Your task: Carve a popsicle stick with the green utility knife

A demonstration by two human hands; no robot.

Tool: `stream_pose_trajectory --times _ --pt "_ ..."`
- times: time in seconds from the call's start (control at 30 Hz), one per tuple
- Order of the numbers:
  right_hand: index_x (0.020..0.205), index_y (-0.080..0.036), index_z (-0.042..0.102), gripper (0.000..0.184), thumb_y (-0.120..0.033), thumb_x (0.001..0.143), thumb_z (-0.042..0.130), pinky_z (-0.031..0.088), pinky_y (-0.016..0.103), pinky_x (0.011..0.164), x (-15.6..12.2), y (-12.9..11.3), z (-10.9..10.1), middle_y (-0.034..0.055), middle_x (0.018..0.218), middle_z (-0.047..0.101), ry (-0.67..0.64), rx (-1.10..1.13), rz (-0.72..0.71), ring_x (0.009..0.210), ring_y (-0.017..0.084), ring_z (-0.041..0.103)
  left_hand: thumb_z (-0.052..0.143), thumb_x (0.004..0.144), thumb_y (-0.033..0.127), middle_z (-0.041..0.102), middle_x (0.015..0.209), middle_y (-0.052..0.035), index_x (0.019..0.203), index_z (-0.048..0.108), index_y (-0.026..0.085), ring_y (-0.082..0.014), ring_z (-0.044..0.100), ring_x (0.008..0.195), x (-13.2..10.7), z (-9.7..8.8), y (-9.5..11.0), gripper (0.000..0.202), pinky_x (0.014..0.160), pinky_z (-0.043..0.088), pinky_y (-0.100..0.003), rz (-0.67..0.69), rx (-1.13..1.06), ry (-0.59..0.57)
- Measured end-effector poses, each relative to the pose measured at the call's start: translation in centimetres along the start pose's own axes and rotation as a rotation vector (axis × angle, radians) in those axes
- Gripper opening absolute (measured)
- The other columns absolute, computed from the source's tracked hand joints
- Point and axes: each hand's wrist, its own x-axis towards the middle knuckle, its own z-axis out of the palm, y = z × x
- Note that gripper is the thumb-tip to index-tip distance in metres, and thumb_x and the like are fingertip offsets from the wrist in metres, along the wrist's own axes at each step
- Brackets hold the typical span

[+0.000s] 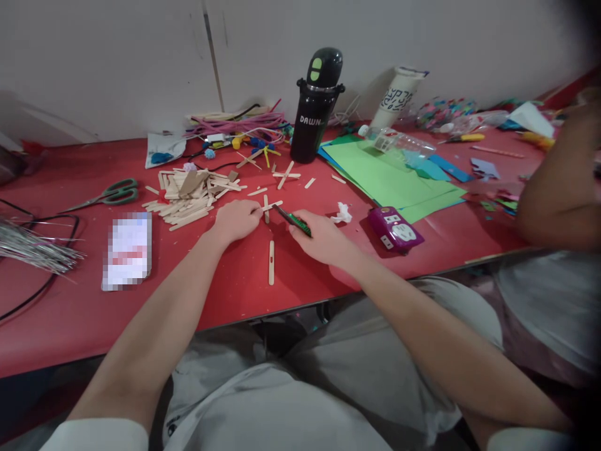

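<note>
My left hand [238,219] is closed, its fingertips pinching one end of two wooden craft sticks [267,216] laid in a cross on the table. In my right hand [319,237] is a utility knife [299,223] with a green handle; its dark blade points at the crossed sticks. Whether the blade touches them I cannot tell. Nearer the table edge lies a single craft stick [271,263] with a small dark hole or mark in its middle. Left of my left hand spreads a pile of craft sticks [195,197]. Another stick cross [285,175] lies farther back.
Scissors [119,191] and a pixelated phone-like object [128,250] lie left on the red table [225,300]. A black bottle [312,119] stands behind. At right are a purple case [394,230], green paper [375,169], a clear plastic bottle [406,145] and another person's arm [554,188].
</note>
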Motion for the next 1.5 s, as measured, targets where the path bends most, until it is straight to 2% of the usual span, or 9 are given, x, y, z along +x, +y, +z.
stream_pose_trajectory --times 0.1,0.23,0.3,0.47,0.57,0.67,0.97,1.27,1.5 --pt "0.101 -0.019 0.063 0.014 -0.021 0.091 0.053 0.048 0.035 0.075 0.0 0.1 -0.4 0.0081 0.093 0.071 -0.03 0.03 0.018 0.082 0.023 0.065 0.042 0.095 0.039 0.076 0.109 -0.008 0.095 0.075 0.026 -0.0302 0.066 0.105 0.1 0.0 0.0 0.035 0.082 0.048 -0.037 -0.004 -0.008 0.007" --pt "0.105 -0.022 0.064 0.02 -0.029 0.097 0.047 0.048 0.03 0.055 -0.2 -0.3 -0.6 0.0013 0.078 0.066 -0.122 0.225 0.122 0.053 0.016 0.059 0.043 0.096 0.044 0.076 0.105 -0.0078 0.091 0.075 0.027 -0.0296 0.067 0.102 0.1 0.1 0.0 0.037 0.08 0.048 -0.037 -0.008 -0.012 0.022" --pt "0.109 -0.023 0.066 0.024 -0.03 0.099 0.045 0.048 0.029 0.052 -0.2 -0.6 -0.6 0.0011 0.081 0.067 -0.113 0.248 0.125 0.05 0.014 0.058 0.042 0.096 0.043 0.076 0.105 -0.0077 0.091 0.074 0.027 -0.0293 0.067 0.102 0.1 0.2 0.0 0.036 0.08 0.048 -0.036 0.0 -0.013 0.02" --pt "0.12 -0.022 0.068 0.032 -0.019 0.098 0.045 0.055 0.037 0.086 -0.2 -0.9 -0.6 0.0056 0.103 0.075 -0.052 0.109 0.025 0.094 0.023 0.07 0.041 0.097 0.041 0.076 0.106 -0.0088 0.093 0.074 0.026 -0.0297 0.066 0.102 0.1 0.1 0.0 0.036 0.08 0.047 -0.037 -0.002 -0.007 0.004" --pt "0.143 -0.021 0.056 0.047 -0.018 0.097 0.047 0.049 0.046 0.105 -0.4 -0.6 -0.7 0.0102 0.131 0.069 -0.067 0.062 -0.016 0.122 0.027 0.063 0.041 0.096 0.04 0.076 0.106 -0.0084 0.091 0.074 0.025 -0.0286 0.066 0.101 0.2 0.1 0.0 0.036 0.079 0.047 -0.036 -0.001 -0.011 0.005" --pt "0.148 -0.018 0.052 0.052 -0.019 0.097 0.049 0.043 0.049 0.113 -0.5 -0.2 -0.5 0.0119 0.146 0.059 -0.057 0.032 -0.069 0.136 0.028 0.054 0.043 0.095 0.04 0.076 0.104 -0.0086 0.088 0.073 0.025 -0.0282 0.066 0.099 0.2 0.0 0.0 0.035 0.078 0.046 -0.035 0.001 -0.023 -0.001" --pt "0.147 -0.024 0.055 0.051 -0.014 0.098 0.044 0.049 0.043 0.106 -0.5 -0.5 -0.3 0.0046 0.129 0.071 -0.045 0.091 -0.084 0.118 0.024 0.067 0.044 0.093 0.038 0.077 0.101 -0.0083 0.085 0.075 0.024 -0.0273 0.066 0.095 0.2 0.0 -0.1 0.035 0.077 0.047 -0.035 0.01 -0.017 0.001" --pt "0.15 -0.023 0.051 0.053 -0.017 0.098 0.043 0.043 0.046 0.114 -0.5 0.1 0.1 0.0059 0.144 0.061 -0.025 0.066 -0.082 0.135 0.024 0.055 0.046 0.092 0.038 0.076 0.099 -0.0082 0.084 0.075 0.025 -0.0288 0.066 0.096 0.3 0.1 -0.2 0.033 0.078 0.047 -0.036 0.005 -0.049 0.006" --pt "0.145 -0.02 0.051 0.047 -0.022 0.097 0.049 0.051 0.048 0.097 -0.5 0.3 0.4 0.0137 0.126 0.07 0.016 -0.008 0.018 0.115 0.031 0.066 0.045 0.093 0.038 0.077 0.099 -0.0077 0.084 0.075 0.025 -0.0273 0.066 0.094 0.2 0.1 -0.2 0.034 0.077 0.047 -0.035 0.007 -0.032 0.014"
